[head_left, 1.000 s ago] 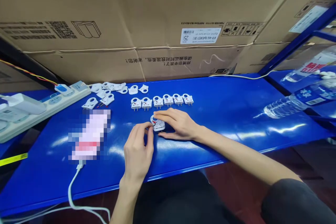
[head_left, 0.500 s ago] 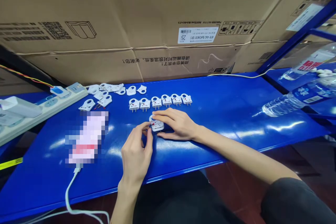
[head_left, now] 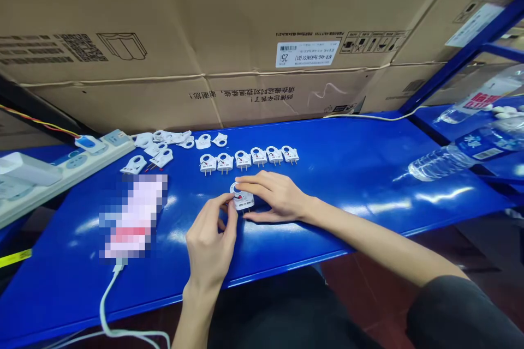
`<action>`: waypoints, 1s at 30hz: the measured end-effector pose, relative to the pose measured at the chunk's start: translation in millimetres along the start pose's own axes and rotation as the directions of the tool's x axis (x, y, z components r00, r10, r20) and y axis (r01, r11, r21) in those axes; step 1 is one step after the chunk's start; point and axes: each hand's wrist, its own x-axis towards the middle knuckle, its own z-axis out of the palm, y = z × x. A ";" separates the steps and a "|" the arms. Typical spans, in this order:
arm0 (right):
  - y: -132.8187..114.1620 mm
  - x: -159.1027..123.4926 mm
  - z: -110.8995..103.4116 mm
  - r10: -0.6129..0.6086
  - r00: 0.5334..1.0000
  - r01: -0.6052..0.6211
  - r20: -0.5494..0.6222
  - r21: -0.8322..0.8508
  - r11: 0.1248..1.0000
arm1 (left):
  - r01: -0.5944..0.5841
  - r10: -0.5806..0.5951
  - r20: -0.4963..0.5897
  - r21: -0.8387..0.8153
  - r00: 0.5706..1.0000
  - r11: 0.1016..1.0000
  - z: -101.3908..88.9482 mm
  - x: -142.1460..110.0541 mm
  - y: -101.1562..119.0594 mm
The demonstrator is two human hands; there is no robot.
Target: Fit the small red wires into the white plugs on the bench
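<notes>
A white plug (head_left: 244,201) with a round finger ring and metal pins is held between my two hands, low over the blue tabletop (head_left: 319,262). My left hand (head_left: 210,234) pinches its left side with thumb and forefinger. My right hand (head_left: 280,196) grips it from the right, fingers on the ring and thumb low by the pins. A bit of red shows inside the plug's body. Beyond my hands stands a row of several similar plugs (head_left: 258,156), pins towards me. Farther left lies a loose pile of white ring-shaped plug parts (head_left: 164,158).
At the left are a power strip (head_left: 77,162) with things plugged in and a blurred pinkish phone (head_left: 137,215) on a white cable (head_left: 107,294). Cardboard boxes (head_left: 229,27) wall off the back. A water bottle (head_left: 470,147) lies at the right.
The plug has tipped slightly and shifted a little towards me and left, with both hands still on it. The rows of plugs have not been touched.
</notes>
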 end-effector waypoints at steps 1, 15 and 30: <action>-0.2 0.0 0.0 0.000 1.000 0.000 0.003 -0.003 1.000 | -0.001 0.001 -0.007 0.000 1.000 1.000 -0.2 0.0 0.2; 0.5 -0.3 -1.8 0.001 1.000 -0.001 -0.009 -0.043 0.999 | -0.072 0.072 -0.033 -0.006 0.997 0.997 -3.8 0.3 0.6; -0.3 -0.6 -2.3 0.023 0.999 -0.020 0.045 -0.059 0.998 | -0.077 0.078 -0.064 0.010 0.995 0.997 -3.2 0.7 1.6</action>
